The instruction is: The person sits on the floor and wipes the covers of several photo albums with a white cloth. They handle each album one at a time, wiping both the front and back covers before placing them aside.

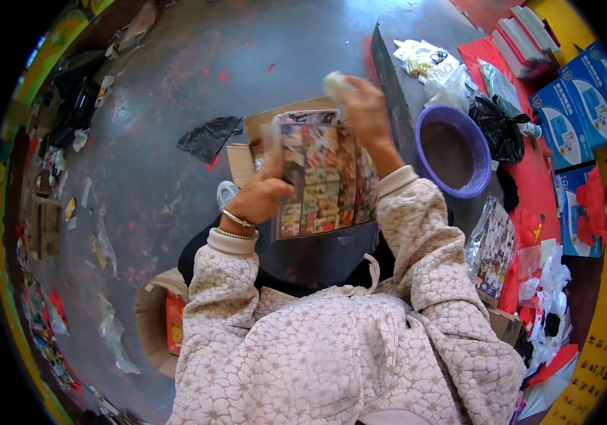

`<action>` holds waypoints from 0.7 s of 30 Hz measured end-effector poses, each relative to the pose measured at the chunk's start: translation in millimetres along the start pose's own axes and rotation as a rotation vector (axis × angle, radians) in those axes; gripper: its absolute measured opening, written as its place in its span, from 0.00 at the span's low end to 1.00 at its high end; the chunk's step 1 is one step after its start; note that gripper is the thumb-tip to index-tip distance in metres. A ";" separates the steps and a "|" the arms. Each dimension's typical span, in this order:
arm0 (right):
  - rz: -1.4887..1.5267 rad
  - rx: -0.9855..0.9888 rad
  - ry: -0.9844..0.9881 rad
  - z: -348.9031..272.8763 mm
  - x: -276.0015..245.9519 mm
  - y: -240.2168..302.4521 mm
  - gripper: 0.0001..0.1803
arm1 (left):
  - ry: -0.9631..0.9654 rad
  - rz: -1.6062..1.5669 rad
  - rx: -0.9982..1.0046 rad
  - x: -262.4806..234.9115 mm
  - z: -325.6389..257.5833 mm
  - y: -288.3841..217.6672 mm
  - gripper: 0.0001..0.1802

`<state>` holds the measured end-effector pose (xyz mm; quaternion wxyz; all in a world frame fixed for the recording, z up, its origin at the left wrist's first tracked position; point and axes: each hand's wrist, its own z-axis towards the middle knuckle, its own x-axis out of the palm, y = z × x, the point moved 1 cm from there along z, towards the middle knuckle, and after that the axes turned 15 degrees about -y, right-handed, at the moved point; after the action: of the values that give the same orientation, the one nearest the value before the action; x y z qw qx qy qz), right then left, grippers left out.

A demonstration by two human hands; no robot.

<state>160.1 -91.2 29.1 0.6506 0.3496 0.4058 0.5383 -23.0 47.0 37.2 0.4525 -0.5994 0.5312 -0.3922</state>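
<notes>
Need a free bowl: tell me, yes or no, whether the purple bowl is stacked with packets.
No: the purple bowl shows a bare grey-brown inside, and the colourful packet is held in both hands beside it.

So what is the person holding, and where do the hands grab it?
A colourful printed packet: the left hand grips its left edge, the right hand pinches its top edge.
</notes>
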 end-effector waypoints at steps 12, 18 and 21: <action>-0.083 -0.259 0.050 -44.6 14.7 64.7 0.13 | 0.035 -0.925 -0.059 11.3 12.5 2.0 0.29; -0.168 -0.544 0.266 -94.2 38.7 72.9 0.12 | 0.010 -1.158 -0.054 0.5 18.3 14.1 0.31; -0.123 -0.535 0.375 -109.7 36.3 81.6 0.11 | 0.196 -1.208 0.113 -18.2 27.5 18.8 0.30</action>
<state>30.1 -39.2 49.6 0.6644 0.0359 0.3831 0.6408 -4.5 67.9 11.5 0.1304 -0.7307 0.1150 -0.6602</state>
